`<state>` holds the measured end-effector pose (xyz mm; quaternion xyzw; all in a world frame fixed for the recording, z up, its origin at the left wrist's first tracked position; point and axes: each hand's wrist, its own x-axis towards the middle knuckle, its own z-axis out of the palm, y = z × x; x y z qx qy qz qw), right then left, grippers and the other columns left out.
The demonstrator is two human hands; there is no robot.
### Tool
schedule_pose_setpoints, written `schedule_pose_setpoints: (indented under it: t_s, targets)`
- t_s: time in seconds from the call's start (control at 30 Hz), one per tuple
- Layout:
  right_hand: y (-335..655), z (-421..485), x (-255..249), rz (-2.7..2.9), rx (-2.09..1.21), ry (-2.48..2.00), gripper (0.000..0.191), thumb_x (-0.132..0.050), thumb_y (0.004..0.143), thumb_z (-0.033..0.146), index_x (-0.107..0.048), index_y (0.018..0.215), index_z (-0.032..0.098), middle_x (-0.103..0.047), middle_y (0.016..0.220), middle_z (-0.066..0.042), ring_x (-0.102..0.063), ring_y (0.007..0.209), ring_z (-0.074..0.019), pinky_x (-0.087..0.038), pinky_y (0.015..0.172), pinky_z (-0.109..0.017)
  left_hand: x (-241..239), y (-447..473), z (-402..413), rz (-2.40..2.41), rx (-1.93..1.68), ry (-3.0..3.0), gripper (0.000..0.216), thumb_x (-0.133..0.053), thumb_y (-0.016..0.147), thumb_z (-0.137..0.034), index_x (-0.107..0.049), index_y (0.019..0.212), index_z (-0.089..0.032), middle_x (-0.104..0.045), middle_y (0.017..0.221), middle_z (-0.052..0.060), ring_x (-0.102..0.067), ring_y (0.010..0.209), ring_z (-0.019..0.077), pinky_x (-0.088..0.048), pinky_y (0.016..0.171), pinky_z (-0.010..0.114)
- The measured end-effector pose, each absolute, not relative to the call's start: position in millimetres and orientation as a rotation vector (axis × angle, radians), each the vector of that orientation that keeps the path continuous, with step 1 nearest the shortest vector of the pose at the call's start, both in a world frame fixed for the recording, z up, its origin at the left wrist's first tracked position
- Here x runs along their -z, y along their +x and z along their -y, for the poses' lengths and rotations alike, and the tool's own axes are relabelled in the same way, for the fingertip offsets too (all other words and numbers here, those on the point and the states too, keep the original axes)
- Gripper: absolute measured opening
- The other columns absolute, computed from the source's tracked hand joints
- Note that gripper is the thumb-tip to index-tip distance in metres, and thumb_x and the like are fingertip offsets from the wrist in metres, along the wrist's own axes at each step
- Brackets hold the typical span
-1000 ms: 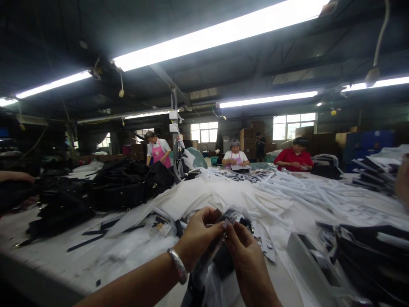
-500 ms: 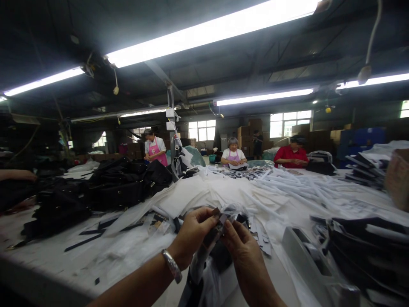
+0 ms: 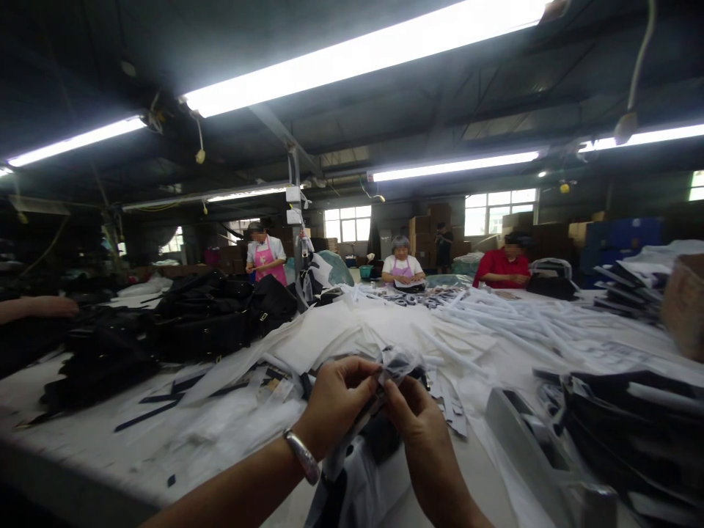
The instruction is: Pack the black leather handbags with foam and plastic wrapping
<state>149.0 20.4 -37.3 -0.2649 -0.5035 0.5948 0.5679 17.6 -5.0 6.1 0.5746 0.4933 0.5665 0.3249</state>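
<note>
Fingertips pinched, my left hand (image 3: 336, 400) meets my right hand (image 3: 421, 419) over the table's middle. Between them is a small light-grey piece (image 3: 383, 376), gripped by my right thumb and fingers. What my left fingertips pinch is hidden. Clear plastic film (image 3: 399, 359) bunches just behind the fingertips. Below the hands lies a black item partly covered by white sheeting (image 3: 366, 477); its kind is not clear.
White sheets (image 3: 335, 323) are heaped beyond my hands. Black bags (image 3: 203, 315) pile up at left, near another person's hand (image 3: 49, 306). A grey tape dispenser (image 3: 509, 440) and stacked dark pieces (image 3: 632, 433) stand at right. Several co-workers are at the far side.
My left fingertips have closed in toward my right ones. A small brown piece that showed in my left fingers is now out of sight. The other person's hand at left moved slightly right.
</note>
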Motion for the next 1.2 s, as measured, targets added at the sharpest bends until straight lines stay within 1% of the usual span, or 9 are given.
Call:
schedule_pose_setpoints:
  t_s: [0.13, 0.27, 0.33, 0.43, 0.5, 0.7, 0.83, 1.0, 1.2]
  targets:
    - [146, -23, 40, 1.148, -1.357, -0.67, 0.038, -0.075, 0.075, 0.051, -0.068, 0.094, 0.018, -0.071, 0.084, -0.003, -0.063, 0.082, -0.0208, -0.049, 0.075, -0.029, -4, 19, 6, -1.406, -1.515, 1.669, 0.026, -0.072, 0.08, -0.036, -0.078, 0.097, -0.017, -0.077, 0.094, 0.009, -0.071, 0.089, 0.0265, -0.053, 0.08, 0.032]
    - [144, -20, 38, 1.111, -1.329, -0.674, 0.037, -0.074, 0.076, 0.05, -0.066, 0.094, 0.018, -0.068, 0.08, -0.002, -0.062, 0.079, -0.019, -0.048, 0.072, -0.028, -4, 22, 10, -1.476, -1.503, 1.73, 0.024, -0.065, 0.083, -0.027, -0.078, 0.101, -0.02, -0.078, 0.095, 0.006, -0.071, 0.089, 0.0254, -0.053, 0.079, 0.03]
    - [143, -17, 37, 1.1, -1.324, -0.673, 0.038, -0.075, 0.076, 0.05, -0.066, 0.093, 0.018, -0.067, 0.078, -0.001, -0.061, 0.078, -0.0186, -0.048, 0.072, -0.028, -6, 23, 11, -1.498, -1.486, 1.732, 0.024, -0.064, 0.084, -0.029, -0.078, 0.101, -0.019, -0.078, 0.092, 0.006, -0.072, 0.086, 0.0249, -0.052, 0.076, 0.029]
    - [143, -16, 36, 1.096, -1.328, -0.686, 0.038, -0.076, 0.074, 0.051, -0.065, 0.09, 0.017, -0.065, 0.071, 0.0, -0.061, 0.075, -0.018, -0.048, 0.071, -0.028, -10, 24, 13, -1.567, -1.444, 1.795, 0.025, -0.063, 0.086, -0.034, -0.079, 0.094, -0.018, -0.077, 0.08, 0.005, -0.071, 0.076, 0.0239, -0.051, 0.068, 0.028]
    - [143, -16, 38, 1.087, -1.345, -0.688, 0.038, -0.076, 0.074, 0.051, -0.065, 0.09, 0.018, -0.064, 0.071, 0.0, -0.061, 0.074, -0.0178, -0.049, 0.072, -0.029, -12, 24, 14, -1.624, -1.421, 1.877, 0.025, -0.062, 0.087, -0.035, -0.079, 0.093, -0.019, -0.077, 0.076, 0.004, -0.07, 0.073, 0.023, -0.049, 0.065, 0.028]
    - [143, -21, 46, 1.078, -1.429, -0.572, 0.031, -0.072, 0.081, 0.048, -0.065, 0.091, 0.019, -0.063, 0.081, -0.001, -0.061, 0.082, -0.0181, -0.051, 0.077, -0.029, -8, 26, 18, -1.699, -1.5, 1.97, 0.022, -0.064, 0.087, -0.033, -0.078, 0.1, -0.023, -0.078, 0.089, 0.004, -0.07, 0.079, 0.0228, -0.05, 0.071, 0.027]
    - [141, -24, 49, 1.026, -1.453, -0.56, 0.033, -0.073, 0.079, 0.047, -0.064, 0.089, 0.017, -0.064, 0.082, -0.001, -0.062, 0.081, -0.0182, -0.053, 0.075, -0.029, 4, 29, 15, -1.715, -1.576, 1.925, 0.021, -0.064, 0.087, -0.035, -0.078, 0.098, -0.024, -0.078, 0.091, 0.004, -0.071, 0.079, 0.0213, -0.052, 0.073, 0.026]
    - [138, -26, 46, 0.957, -1.454, -0.581, 0.036, -0.077, 0.074, 0.048, -0.062, 0.084, 0.017, -0.062, 0.075, 0.001, -0.061, 0.072, -0.0153, -0.051, 0.064, -0.024, 12, 32, 11, -1.872, -1.663, 2.095, 0.017, -0.062, 0.087, -0.026, -0.076, 0.097, -0.023, -0.078, 0.091, 0.003, -0.073, 0.079, 0.0207, -0.054, 0.074, 0.028]
    - [138, -27, 45, 0.948, -1.428, -0.565, 0.034, -0.077, 0.074, 0.048, -0.06, 0.076, 0.018, -0.057, 0.068, 0.004, -0.057, 0.067, -0.0135, -0.049, 0.061, -0.024, 16, 37, 13, -2.002, -1.678, 2.45, 0.02, -0.056, 0.089, -0.02, -0.073, 0.098, -0.019, -0.078, 0.092, 0.006, -0.075, 0.078, 0.0232, -0.059, 0.067, 0.031]
